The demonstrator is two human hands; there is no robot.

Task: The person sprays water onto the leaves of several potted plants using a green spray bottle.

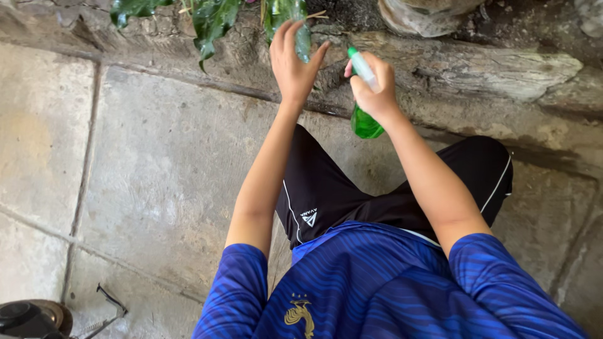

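Spray bottle [365, 107]: green body with a pale trigger head, held tilted over the person's knee, nozzle end aimed up toward the plant; it hangs in the air just short of the stone ledge.
Right hand [374, 88]: fingers wrapped tight around the bottle's neck and trigger; a wet grip could let the bottle slide down, in my judgement.
Left hand [293, 59]: fingers spread apart, palm laid against 1 long green leaf [287, 16], holding nothing closed; pressing hard could bend or tear it.
Stone ledge [477, 69]: rough and cracked, just beyond both hands; a knock here could chip the nozzle.
Paved floor [157, 169]: runoff could leave it slippery.
Other leaves [210, 19]: near the spray line, likely to catch stray mist.
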